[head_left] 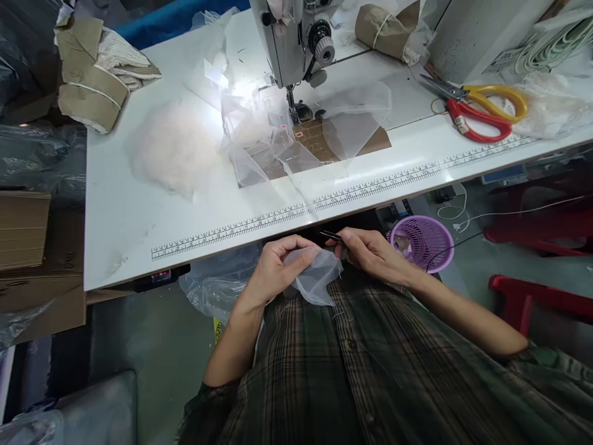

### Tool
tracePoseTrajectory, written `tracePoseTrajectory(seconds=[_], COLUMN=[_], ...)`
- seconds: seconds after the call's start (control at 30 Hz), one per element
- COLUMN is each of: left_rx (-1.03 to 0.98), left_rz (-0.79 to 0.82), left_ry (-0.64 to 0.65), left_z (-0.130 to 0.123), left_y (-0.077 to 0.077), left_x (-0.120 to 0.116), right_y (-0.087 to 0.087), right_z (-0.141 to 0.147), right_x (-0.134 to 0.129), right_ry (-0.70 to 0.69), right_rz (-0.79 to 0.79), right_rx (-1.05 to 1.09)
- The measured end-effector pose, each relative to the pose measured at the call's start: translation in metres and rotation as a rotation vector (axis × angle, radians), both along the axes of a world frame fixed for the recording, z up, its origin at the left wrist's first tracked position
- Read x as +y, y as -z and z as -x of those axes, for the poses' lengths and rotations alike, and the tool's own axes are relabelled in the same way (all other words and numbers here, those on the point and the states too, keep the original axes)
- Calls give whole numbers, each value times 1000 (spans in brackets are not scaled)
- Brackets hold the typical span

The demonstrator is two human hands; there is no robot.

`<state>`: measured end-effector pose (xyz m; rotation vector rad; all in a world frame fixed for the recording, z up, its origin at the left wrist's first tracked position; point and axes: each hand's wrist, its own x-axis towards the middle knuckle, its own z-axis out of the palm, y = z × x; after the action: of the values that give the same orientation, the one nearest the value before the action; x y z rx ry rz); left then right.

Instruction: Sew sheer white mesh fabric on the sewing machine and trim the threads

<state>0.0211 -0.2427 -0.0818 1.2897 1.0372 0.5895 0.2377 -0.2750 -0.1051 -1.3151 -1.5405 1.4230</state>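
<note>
Head view: white counter (125, 241) fills much of the upper half, ruler strip (333, 199) along its near edge. Sewing machine (290, 46) stands on it, top cut off by the frame. Scissors (458, 94), red and yellow handled, lie toward the right. Left hand (280, 269) pinches a sheer white fabric piece (317, 275), just off the counter's near edge. Right hand (370, 250) grips a slim dark tool (330, 235), tip near the fabric; type unclear.

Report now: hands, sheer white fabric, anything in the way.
Left hand pinching sheer white fabric. Right hand holding slim black tool. Nothing seen blocking either hand.
</note>
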Motion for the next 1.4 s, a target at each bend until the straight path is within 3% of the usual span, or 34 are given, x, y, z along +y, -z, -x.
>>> tracePoseTrajectory(seconds=[0.23, 0.43, 0.6, 0.7, 0.83, 0.93, 1.0, 1.07, 1.17, 1.27, 1.4], left_rx=[4, 27, 40, 43, 97, 290, 486, 635, 738, 844, 1043], left_rz=[55, 82, 86, 34, -176, -403, -498, -525, -527, -645, -736], left_ry=[2, 6, 18, 33, 36, -256, -448, -503, -406, -438, -468], left_z=[1, 3, -1, 4, 46, 103, 145, 182, 216, 224, 216], left_y=[2, 5, 9, -3, -45, -75, -85, -86, -76, -66, -60], left_x=[2, 6, 6, 2, 3, 18, 39, 67, 111, 135, 131], right_y=[2, 1, 3, -6, -20, -22, -21, -22, -28, -38, -46], right_z=[10, 15, 22, 19, 4, -3, 0, 7, 18, 24, 29], right_x=[3, 6, 3, 1, 2, 13, 21, 30, 40, 51, 69], right_ry=[-71, -46, -1, -22, 28, 54, 35, 20, 18, 26, 6], right_rz=[-102, -151, -36, 81, 65, 53, 49, 24, -51, -139, -197], right_rx=[-79, -177, -110, 95, 150, 63, 26, -7, -69, -136, -194])
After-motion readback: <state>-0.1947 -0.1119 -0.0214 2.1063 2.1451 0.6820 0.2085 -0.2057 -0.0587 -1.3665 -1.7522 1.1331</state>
